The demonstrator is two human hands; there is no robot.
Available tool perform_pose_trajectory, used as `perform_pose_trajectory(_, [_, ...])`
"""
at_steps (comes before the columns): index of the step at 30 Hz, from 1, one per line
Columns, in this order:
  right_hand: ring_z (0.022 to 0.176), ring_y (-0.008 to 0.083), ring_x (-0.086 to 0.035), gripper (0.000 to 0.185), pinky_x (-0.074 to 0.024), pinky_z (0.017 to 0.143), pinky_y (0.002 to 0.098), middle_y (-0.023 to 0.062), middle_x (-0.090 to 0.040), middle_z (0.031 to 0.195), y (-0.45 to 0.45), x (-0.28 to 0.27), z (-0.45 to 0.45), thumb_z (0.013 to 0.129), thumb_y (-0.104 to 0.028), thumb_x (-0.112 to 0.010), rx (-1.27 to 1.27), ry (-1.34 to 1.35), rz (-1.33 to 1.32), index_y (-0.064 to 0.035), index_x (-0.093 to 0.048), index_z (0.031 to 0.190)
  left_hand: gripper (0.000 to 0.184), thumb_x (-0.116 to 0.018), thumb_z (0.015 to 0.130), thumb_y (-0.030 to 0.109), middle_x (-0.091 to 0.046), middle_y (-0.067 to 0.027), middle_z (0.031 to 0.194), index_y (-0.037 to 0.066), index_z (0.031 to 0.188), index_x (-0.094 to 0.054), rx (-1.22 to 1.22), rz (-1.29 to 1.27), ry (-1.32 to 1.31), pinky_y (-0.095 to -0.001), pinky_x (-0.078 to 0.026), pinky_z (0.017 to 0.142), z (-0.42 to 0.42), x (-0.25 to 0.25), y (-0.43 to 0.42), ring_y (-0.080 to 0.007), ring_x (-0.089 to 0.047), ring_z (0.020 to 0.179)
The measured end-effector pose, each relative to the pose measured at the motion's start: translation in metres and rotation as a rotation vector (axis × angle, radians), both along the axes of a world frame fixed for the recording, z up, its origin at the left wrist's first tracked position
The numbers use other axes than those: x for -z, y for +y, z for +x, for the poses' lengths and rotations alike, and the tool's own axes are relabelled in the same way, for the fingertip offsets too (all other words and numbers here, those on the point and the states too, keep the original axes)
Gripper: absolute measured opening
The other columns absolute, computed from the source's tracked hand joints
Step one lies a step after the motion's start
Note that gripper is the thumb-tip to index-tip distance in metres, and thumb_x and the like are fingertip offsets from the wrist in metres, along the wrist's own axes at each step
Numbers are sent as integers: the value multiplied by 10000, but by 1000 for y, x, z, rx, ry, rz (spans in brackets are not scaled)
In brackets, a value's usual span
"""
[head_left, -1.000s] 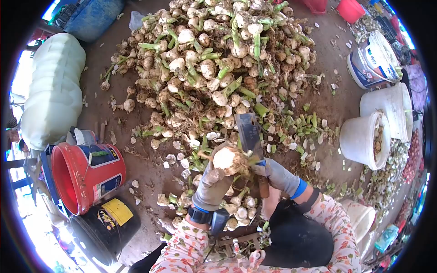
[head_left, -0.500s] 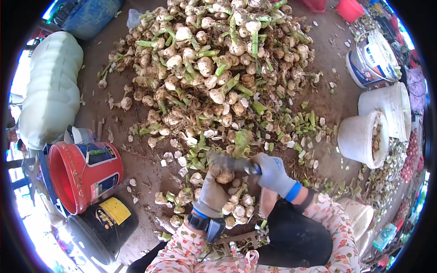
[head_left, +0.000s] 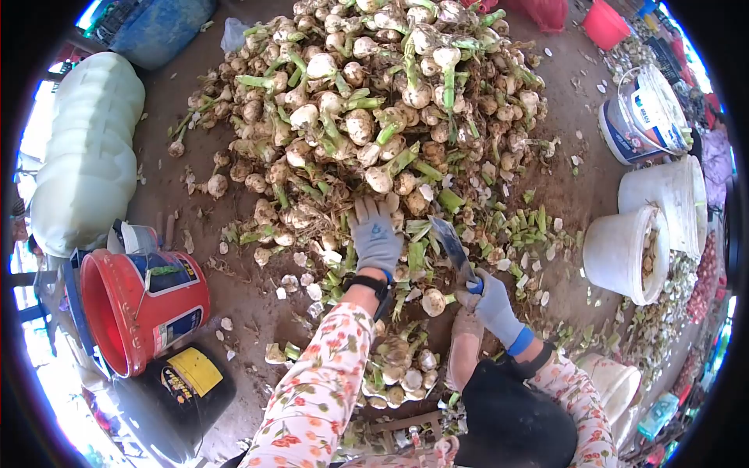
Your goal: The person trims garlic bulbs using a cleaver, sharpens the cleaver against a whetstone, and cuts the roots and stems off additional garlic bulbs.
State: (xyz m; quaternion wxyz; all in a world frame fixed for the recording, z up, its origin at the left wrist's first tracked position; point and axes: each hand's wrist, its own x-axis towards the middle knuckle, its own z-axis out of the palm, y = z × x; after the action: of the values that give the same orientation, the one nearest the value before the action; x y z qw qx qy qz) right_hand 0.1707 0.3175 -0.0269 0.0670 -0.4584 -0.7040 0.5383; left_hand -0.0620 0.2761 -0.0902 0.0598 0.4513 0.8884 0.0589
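Observation:
My gloved left hand lies at the near edge of a large pile of garlic bulbs, fingers stretched out and palm down. No bulb shows in its grip. In my gloved right hand is a knife, its blade pointing up and to the left over cut green stalk pieces. One garlic bulb with a short stalk rests on the ground between my hands. Closer to my body sits a small heap of trimmed garlic bulbs.
On the left are a red bucket on its side, a black bucket and a large pale plastic container. White buckets stand on the right, with a blue-and-white pail beyond. Peel scraps litter the ground.
My left hand has let go of a garlic bulb and reached forward to the pile. The knife has moved right, away from where the bulb was, with my right hand slightly lower.

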Motion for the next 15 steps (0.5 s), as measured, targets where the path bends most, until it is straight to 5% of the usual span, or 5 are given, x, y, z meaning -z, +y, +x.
perform_pose_trajectory(2, [696,314,-589,438,-480,682,350,180,-606,771,5,24,12,721,-192,-705,-15,-55,64,31,-564,1070,548,-699,689,349,-473,-175,1288,67,1141,-574,2,-34,92,-438,-269,1075,2,15,11,-329,-341,1277])
perform_pose_trajectory(6, [707,335,-602,464,-484,687,355,192,-604,756,12,32,19,719,-234,-705,48,-52,-38,26,-563,1076,410,-668,709,280,-527,-150,1261,50,1044,-607,19,330,-291,-443,-269,1083,-10,25,-28,-319,-383,1267])
perform_pose_trajectory(9, [716,329,-612,432,-482,679,353,185,-610,754,15,4,2,717,-223,-697,-41,-84,-4,7,-569,1059,404,-675,694,233,-553,-159,1235,39,1041,-607,-252,602,-1089,-428,-271,1093,-5,13,-61,-307,-419,1246])
perform_pose_trajectory(13, [691,294,-598,369,-475,666,347,163,-609,766,12,5,-4,729,-196,-686,-76,15,27,-9,-575,1026,460,-631,718,105,-482,-107,1333,122,1173,-567,341,-108,-350,-393,-354,1035,10,-13,-66,-262,-453,1221])
perform_pose_trajectory(15, [706,313,-603,385,-477,673,350,171,-611,778,10,4,0,721,-182,-678,-79,20,18,-7,-575,1048,517,-635,707,90,-442,-115,1363,195,1207,-552,466,-242,-268,-429,-356,1019,15,10,-69,-296,-439,1235])
